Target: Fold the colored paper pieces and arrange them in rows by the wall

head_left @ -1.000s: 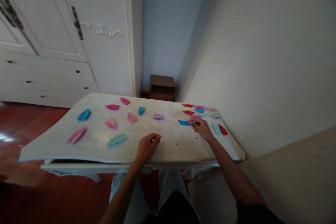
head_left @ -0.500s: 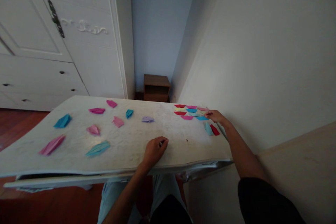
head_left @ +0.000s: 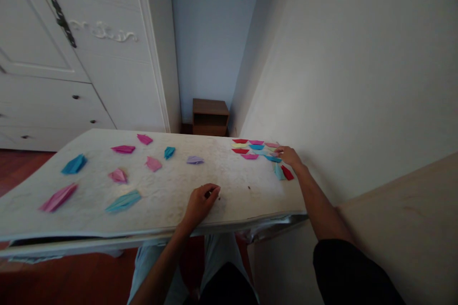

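Since the earlier frame the blue boat (head_left: 273,158) has travelled with the right hand (head_left: 290,157) from mid-counter to the rows of folded boats at the far right corner, beside the wall. The fingers rest on it; whether they pinch it is unclear. Being light, thin paper that creases easily, it seems best held at its edge. The left hand (head_left: 199,204) lies loosely curled on the counter (head_left: 171,200).

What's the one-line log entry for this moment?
right hand: on blue folded paper, far-right cluster | left hand: loosely curled, resting on table
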`<state>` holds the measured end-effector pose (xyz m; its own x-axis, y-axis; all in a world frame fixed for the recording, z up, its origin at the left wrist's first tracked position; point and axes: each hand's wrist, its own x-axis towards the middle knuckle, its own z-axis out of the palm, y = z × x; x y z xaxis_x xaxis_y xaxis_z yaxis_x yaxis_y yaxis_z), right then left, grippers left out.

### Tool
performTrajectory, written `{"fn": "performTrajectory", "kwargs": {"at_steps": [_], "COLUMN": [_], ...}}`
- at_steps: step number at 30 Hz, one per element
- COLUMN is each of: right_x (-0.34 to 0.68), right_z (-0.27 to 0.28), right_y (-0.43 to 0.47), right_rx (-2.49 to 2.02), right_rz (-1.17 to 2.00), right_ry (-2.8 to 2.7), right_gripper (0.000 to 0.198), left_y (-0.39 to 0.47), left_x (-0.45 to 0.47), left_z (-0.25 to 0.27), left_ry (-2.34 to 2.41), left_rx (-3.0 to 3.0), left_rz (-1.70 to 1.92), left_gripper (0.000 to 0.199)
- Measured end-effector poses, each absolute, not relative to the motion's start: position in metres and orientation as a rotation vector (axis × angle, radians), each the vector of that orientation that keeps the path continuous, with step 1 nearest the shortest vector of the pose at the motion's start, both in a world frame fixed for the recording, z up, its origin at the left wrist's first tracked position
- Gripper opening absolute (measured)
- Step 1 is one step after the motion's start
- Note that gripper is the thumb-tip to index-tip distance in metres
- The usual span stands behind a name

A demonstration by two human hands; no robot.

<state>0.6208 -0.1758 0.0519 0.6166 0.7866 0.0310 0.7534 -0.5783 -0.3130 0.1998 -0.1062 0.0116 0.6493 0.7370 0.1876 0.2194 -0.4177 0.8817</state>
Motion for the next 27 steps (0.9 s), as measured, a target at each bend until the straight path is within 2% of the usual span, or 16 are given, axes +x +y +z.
{"fn": "performTrajectory", "kwargs": {"at_steps": [12, 27], "right_x": [0.601, 0.595], "right_z": [0.043, 0.046], "right_y": [-0.177, -0.166], "right_rx": [-2.738, -2.674], "right_rz": [0.154, 0.126], "right_ry": [-1.366, -1.428], "right_gripper": [0.028, 0.033], "left_y": [-0.108, -0.108], "left_x": [0.198, 0.198], "left_z": [0.012, 0.01], "left_ry": [0.754, 0.777], "left_rx": [1.868, 1.722], "left_rz": [0.743, 0.793], "left_gripper": [0.036, 0.035]}}
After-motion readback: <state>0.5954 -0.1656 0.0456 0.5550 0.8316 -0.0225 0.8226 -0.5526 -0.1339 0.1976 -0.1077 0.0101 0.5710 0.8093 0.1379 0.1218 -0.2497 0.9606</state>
